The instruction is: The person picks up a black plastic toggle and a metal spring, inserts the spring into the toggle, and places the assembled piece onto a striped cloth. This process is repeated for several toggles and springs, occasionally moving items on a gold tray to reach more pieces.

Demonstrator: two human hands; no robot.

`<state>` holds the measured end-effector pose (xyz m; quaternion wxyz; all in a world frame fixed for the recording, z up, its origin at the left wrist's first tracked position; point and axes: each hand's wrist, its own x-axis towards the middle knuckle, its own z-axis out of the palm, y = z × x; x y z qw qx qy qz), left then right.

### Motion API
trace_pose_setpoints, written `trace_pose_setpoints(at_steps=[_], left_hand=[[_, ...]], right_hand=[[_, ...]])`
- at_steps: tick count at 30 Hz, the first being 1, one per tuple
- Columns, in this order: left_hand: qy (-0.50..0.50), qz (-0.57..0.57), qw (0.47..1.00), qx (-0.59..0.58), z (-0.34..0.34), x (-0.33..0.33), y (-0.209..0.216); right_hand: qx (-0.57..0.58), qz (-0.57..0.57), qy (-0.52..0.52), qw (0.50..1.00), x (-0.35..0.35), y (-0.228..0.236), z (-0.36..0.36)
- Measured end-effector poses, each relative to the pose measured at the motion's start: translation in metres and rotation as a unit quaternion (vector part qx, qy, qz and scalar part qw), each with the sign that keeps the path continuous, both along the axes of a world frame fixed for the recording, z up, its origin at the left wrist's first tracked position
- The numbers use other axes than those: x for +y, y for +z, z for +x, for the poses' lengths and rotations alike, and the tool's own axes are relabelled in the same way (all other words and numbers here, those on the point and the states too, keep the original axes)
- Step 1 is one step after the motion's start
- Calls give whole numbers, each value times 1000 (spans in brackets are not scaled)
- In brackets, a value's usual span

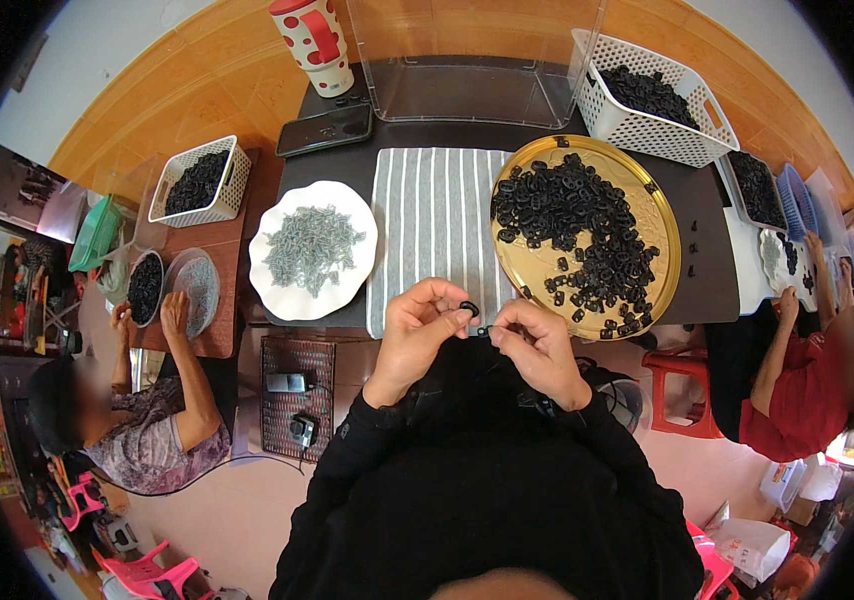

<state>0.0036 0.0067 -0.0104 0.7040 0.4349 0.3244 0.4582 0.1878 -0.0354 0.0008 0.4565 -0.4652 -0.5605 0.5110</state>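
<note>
My left hand (415, 335) pinches a small black oval ring-shaped plastic piece (469, 309) between thumb and fingertips. Close beside it, my right hand (539, 348) has its thumb and forefinger closed on a smaller black piece (484, 331), too small to make out in detail. Both hands are over the near edge of a grey-and-white striped cloth (437, 220). Right of the cloth, a round gold tray (662, 240) carries a heap of black plastic pieces (567, 205). To the left, a white scalloped plate (265, 245) bears a pile of small clear-grey parts (312, 248).
Behind the cloth stands a clear plastic box (467, 90). A white basket (637, 135) of black pieces is at the back right. A phone (325, 130) and a red-dotted tumbler (315, 50) sit at the back left. Seated co-workers (162, 440) handle parts on both sides.
</note>
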Motion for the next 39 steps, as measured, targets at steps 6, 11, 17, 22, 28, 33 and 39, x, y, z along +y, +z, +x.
trace_pose_setpoints(at_steps=[6,11,17,22,28,33,39], left_hand=[[11,22,998,-56,-1,2,-4],[13,35,999,0,-1,0,1],[-11,-37,998,-49,-5,3,-11],[21,17,998,-62,-3,2,-10],[13,2,999,-37,-2,-1,-8],[9,10,1000,-25,-3,-2,-10],[13,61,997,33,-1,-4,-6]], right_hand=[[1,-10,8,1000,2,0,-1],[-4,-8,5,1000,5,0,-2],[-2,-13,15,1000,6,-2,-2],[-5,-22,20,1000,7,2,-4],[-16,-5,23,1000,9,0,-6],[-14,-12,28,999,9,1,-5],[-5,-15,8,1000,10,-1,-7]])
